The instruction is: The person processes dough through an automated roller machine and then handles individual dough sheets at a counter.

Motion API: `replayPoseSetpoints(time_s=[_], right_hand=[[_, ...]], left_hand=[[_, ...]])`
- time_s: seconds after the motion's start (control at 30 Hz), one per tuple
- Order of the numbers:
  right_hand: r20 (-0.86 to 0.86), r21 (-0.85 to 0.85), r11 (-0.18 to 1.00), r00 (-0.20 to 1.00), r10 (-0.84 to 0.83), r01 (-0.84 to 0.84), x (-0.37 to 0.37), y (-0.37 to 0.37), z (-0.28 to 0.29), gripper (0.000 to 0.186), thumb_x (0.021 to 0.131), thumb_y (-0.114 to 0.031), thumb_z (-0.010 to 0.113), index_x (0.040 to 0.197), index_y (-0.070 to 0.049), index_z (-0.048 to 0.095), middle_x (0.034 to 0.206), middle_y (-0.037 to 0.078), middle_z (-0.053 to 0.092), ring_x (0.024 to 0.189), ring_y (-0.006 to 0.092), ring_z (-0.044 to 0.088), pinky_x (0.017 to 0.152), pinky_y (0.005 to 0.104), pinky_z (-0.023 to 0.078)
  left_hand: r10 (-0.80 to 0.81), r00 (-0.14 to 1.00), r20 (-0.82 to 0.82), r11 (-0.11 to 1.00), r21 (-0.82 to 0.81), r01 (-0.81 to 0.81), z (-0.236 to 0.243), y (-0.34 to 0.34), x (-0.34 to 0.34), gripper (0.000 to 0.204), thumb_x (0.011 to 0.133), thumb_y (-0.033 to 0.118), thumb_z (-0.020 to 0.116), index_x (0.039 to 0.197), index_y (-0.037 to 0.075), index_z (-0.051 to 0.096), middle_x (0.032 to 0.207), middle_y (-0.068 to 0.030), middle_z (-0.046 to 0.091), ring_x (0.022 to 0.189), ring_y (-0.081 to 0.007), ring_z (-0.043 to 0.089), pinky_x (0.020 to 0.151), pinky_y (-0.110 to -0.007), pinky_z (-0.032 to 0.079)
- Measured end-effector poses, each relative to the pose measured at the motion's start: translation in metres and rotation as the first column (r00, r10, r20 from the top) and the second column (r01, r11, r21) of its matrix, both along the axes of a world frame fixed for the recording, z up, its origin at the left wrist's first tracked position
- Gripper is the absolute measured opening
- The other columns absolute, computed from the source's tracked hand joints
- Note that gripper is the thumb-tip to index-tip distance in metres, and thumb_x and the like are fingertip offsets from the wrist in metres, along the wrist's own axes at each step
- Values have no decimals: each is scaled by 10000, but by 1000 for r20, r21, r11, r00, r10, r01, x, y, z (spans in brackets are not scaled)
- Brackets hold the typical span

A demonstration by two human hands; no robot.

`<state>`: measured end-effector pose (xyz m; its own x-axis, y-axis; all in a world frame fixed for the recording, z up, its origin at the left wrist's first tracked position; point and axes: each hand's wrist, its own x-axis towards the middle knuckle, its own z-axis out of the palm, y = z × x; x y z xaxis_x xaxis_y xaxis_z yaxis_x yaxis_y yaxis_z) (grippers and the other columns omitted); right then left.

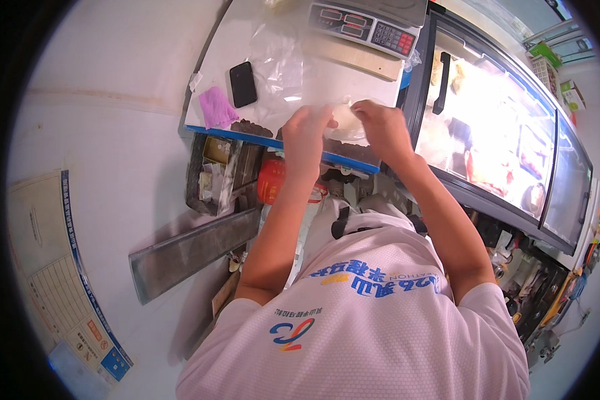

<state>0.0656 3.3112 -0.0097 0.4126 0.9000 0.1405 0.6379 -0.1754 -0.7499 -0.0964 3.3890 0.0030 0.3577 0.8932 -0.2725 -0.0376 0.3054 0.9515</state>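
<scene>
A pale, cloudy plastic bag (pixel 349 125) lies at the front edge of the white table, between my two hands. My left hand (pixel 307 130) is on its left side, slightly blurred, with the fingers curled closed at the bag. From the right, my right hand (pixel 383 128) pinches the upper part of the bag between thumb and fingers. What the bag holds is hard to make out. A sheet of clear plastic bags (pixel 278 70) lies spread just beyond my left hand.
A digital scale (pixel 360 30) stands at the back, with a wooden board (pixel 353 59) before it. Left lie a black phone (pixel 243 85) and a purple cloth (pixel 217 108). A lit glass display case (pixel 493 133) borders the right side. An open drawer (pixel 213 175) sits below.
</scene>
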Motion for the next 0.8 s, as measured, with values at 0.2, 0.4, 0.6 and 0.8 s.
replayPoseSetpoints(time_s=[0.2,0.4,0.6,0.8], right_hand=[[134,-307,941,972,191,-142,-9,40,-54,218,930,-57,564,1003,-29,768,894,281,724,857,448,728,794,488,587],[-266,-210,963,938,-225,171,-16,55,-64,213,890,-142,637,966,-2,779,928,268,740,860,434,738,809,482,591],[-135,-370,880,920,-367,297,5,34,-112,285,814,-196,702,1009,-7,789,957,258,752,928,404,738,871,449,575],[-278,-346,891,876,-395,292,-2,35,-114,334,818,-215,746,1063,9,777,930,207,771,859,323,766,781,415,606]], left_hand=[[-26,949,314,980,-179,86,13,5,3,155,1001,143,667,965,-7,683,745,-30,624,690,-144,594,715,-290,496],[-3,950,312,979,-192,67,15,17,-3,162,1003,133,659,995,-27,682,739,-30,615,680,-140,585,706,-292,501],[9,955,297,975,-215,58,12,17,-6,159,1001,128,658,1002,-28,684,738,-27,610,677,-141,583,707,-295,505],[-7,968,250,982,-182,54,14,14,-4,157,1004,131,659,995,-23,690,737,-25,610,680,-140,588,708,-288,500]])
